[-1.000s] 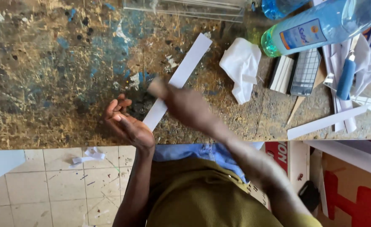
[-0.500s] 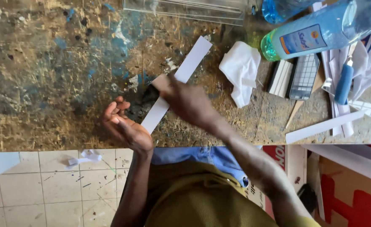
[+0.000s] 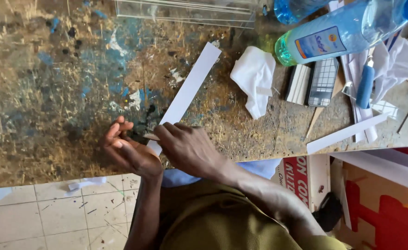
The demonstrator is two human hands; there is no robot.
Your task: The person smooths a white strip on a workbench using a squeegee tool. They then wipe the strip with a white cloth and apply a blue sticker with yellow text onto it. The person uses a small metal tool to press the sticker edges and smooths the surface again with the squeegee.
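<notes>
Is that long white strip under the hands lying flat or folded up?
Flat. The white strip lies straight on the paint-stained table; the right hand covers its near end.

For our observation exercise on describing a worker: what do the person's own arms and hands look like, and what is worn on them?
Both arms are bare from the fingers up as far as the view shows. The left hand and right hand wear no gloves, and no rings, watch or bracelets are visible. The only clothing showing is an olive-green garment over the body, with light blue cloth at the table edge.
</notes>
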